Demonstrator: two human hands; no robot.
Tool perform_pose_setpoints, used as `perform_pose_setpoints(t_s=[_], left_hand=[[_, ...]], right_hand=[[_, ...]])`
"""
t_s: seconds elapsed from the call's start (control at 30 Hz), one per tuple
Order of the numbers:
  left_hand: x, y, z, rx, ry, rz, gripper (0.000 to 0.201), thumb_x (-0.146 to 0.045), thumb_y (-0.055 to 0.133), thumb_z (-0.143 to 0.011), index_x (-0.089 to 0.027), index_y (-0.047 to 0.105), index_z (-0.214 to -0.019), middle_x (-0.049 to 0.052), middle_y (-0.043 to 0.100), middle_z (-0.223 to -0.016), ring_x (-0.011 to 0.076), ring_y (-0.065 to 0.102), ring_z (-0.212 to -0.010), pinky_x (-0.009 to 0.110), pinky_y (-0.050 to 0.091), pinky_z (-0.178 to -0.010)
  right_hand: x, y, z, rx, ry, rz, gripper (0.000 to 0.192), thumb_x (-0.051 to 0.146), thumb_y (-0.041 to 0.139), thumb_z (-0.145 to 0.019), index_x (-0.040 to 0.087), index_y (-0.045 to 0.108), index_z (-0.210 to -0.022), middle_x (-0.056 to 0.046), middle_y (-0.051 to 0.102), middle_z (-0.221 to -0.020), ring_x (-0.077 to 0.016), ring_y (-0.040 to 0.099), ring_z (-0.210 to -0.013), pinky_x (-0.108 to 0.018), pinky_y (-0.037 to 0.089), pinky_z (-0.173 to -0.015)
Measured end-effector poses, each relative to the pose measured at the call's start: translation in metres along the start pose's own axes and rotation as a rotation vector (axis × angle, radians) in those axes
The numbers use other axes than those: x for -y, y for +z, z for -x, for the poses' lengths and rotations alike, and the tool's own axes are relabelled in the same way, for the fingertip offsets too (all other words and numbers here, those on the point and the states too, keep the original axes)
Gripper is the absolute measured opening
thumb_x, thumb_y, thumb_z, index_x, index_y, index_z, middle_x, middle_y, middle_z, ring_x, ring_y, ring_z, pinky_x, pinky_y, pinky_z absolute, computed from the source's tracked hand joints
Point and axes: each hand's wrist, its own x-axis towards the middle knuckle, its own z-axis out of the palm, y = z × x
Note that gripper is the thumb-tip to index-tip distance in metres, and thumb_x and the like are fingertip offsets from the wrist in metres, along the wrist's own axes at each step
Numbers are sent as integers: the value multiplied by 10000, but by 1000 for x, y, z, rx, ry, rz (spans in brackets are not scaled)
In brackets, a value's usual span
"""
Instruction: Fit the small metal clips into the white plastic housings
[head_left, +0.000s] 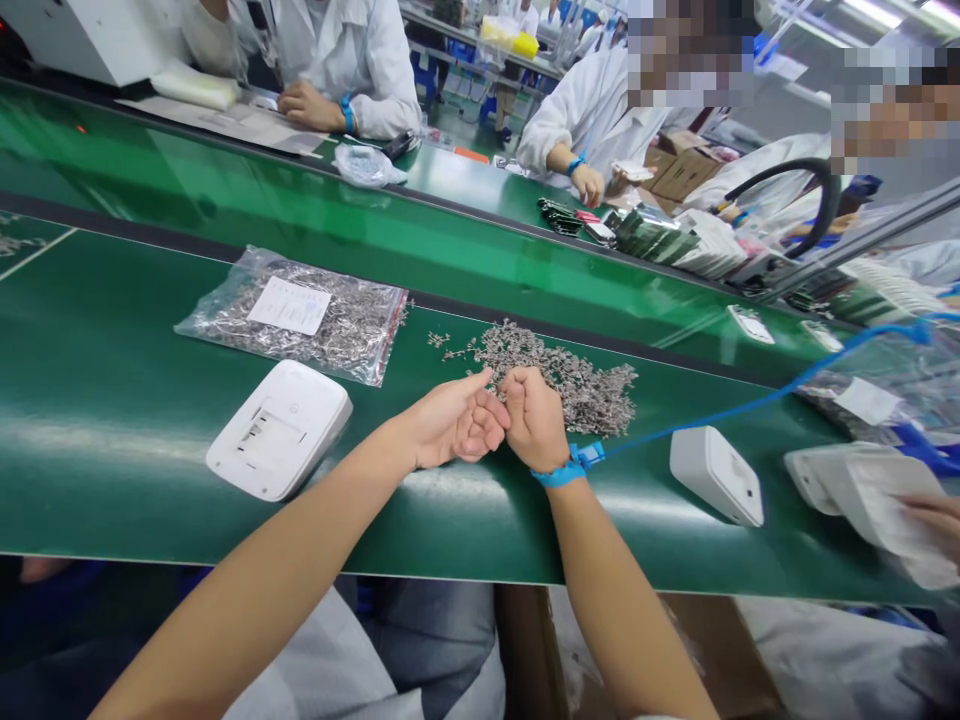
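My left hand (459,425) is turned palm up over the green work surface, its fingers curled in and its thumb stretched out. My right hand (536,415) is closed in a fist, a blue wrist strap (562,472) around its wrist. The fingertips of both hands meet or nearly meet; anything between or inside them is hidden. Just behind lies a loose pile of small silvery metal parts (592,385), with a few strays to its left. A white plastic device (281,430) rests at the left, its back or underside with a slotted recess facing up.
A clear bag of metal parts (300,315) with a white label lies behind the white device. A blue cord (720,408) runs right from my strap. Another white housing (716,475) stands at the right, near a neighbour's hand (934,520) on white parts. Co-workers sit across the green divider.
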Motion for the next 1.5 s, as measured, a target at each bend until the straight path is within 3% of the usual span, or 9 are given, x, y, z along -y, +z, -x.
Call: perform_pose_setpoints(t_s=[0.17, 0.43, 0.57, 0.7, 0.77, 1.0, 1.13, 1.3, 1.5], left_hand=[[1, 2, 2, -3, 85, 62, 341, -304, 483, -978, -94, 619, -746, 10, 535, -510, 39, 346, -309, 156, 210, -326], [3, 3, -1, -48, 276, -49, 165, -219, 658, -854, -114, 577, -756, 7, 585, -618, 34, 442, -428, 154, 332, -429], [4, 1, -3, -163, 454, -446, 102, -212, 560, -898, -150, 569, -817, 9, 624, -666, 70, 504, -475, 192, 357, -472], [4, 2, -1, -339, 853, -1122, 182, -187, 481, -923, -167, 590, -779, 18, 625, -732, 121, 563, -652, 256, 419, -645], [5, 3, 0, -374, 939, -1246, 208, -192, 463, -935, -169, 602, -782, 22, 631, -752, 131, 566, -695, 264, 417, -675], [-3, 2, 3, -161, 493, -578, 201, -273, 581, -869, -166, 550, -702, -24, 568, -557, 63, 434, -414, 198, 305, -435], [-8, 1, 5, -90, 399, -277, 182, -294, 644, -803, -146, 577, -721, -42, 491, -485, 47, 353, -371, 192, 213, -399], [-8, -2, 4, -115, 420, -312, 199, -311, 660, -787, -144, 574, -723, -52, 464, -502, 42, 333, -404, 192, 200, -418], [-9, -2, 5, -310, 645, -824, 146, -267, 564, -850, -165, 643, -782, -37, 532, -585, 83, 451, -539, 217, 332, -529]], right_hand=[[-3, 1, 1, 1, -55, 79, 320, 394, 280, -1059, 217, 459, -861, -7, 552, -732, -140, 519, -633, -275, 362, -593], [-6, 1, 0, -25, 15, 118, 302, 395, 302, -1046, 216, 464, -863, -8, 564, -730, -147, 536, -631, -273, 372, -596], [-5, 1, -2, -34, 22, 110, 300, 388, 300, -1047, 214, 469, -871, -9, 566, -721, -149, 539, -621, -274, 365, -585], [-4, 0, -3, -45, 36, 72, 315, 400, 283, -1056, 215, 477, -890, -6, 570, -716, -150, 547, -617, -277, 369, -582], [-4, -1, -3, -52, 50, 48, 325, 423, 283, -1056, 216, 481, -903, -10, 575, -731, -155, 554, -635, -282, 381, -593], [-4, -8, -5, 84, 19, -363, 255, 429, 410, -1028, 223, 499, -905, -37, 589, -881, -157, 563, -736, -315, 476, -692], [-5, -14, -8, 156, 6, -545, 117, 338, 556, -972, 232, 571, -1019, -54, 584, -991, -165, 584, -811, -322, 502, -712], [-3, -17, -10, 121, -60, -340, 23, 227, 561, -949, 210, 572, -938, -38, 581, -880, -155, 548, -765, -300, 458, -676], [3, -18, -11, 97, -152, -122, 100, 200, 496, -950, 196, 575, -889, -40, 595, -825, -152, 535, -732, -295, 436, -650]])
